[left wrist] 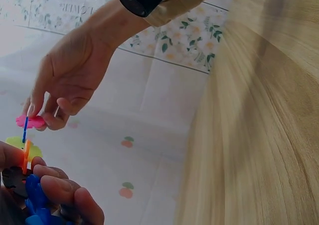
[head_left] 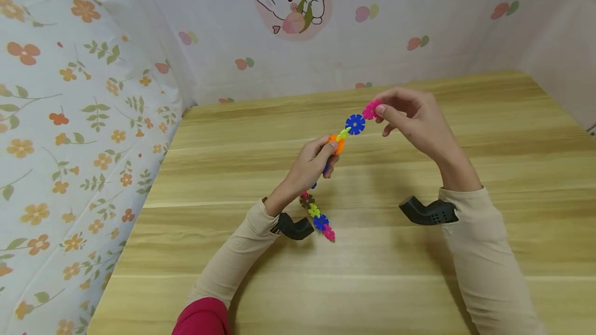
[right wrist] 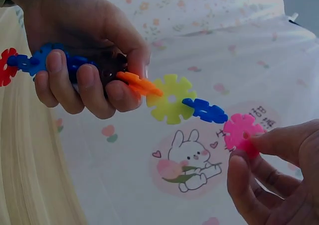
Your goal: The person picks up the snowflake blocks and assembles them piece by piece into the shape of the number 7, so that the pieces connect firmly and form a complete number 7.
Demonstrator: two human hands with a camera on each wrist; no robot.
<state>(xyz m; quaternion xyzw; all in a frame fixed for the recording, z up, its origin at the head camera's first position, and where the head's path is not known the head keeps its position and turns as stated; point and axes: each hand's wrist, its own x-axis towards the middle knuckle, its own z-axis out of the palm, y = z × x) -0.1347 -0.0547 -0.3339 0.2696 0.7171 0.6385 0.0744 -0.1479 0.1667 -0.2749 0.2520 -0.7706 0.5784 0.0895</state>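
Observation:
A chain of notched plastic discs runs between both hands above the table. My left hand grips it around the middle, its fingers curled over blue and dark discs, with the thumb on an orange disc. Beyond the thumb follow a yellow disc, a blue disc and a pink disc at the end. My right hand pinches that pink disc between thumb and finger; it is joined to the blue one. Below the left hand, the chain's tail hangs down to another pink disc.
The wood-grain table spreads beneath both arms. A pale curtain with a rabbit print stands behind its back edge, and a floral cloth hangs on the left. Dark camera mounts stick out from both sleeves.

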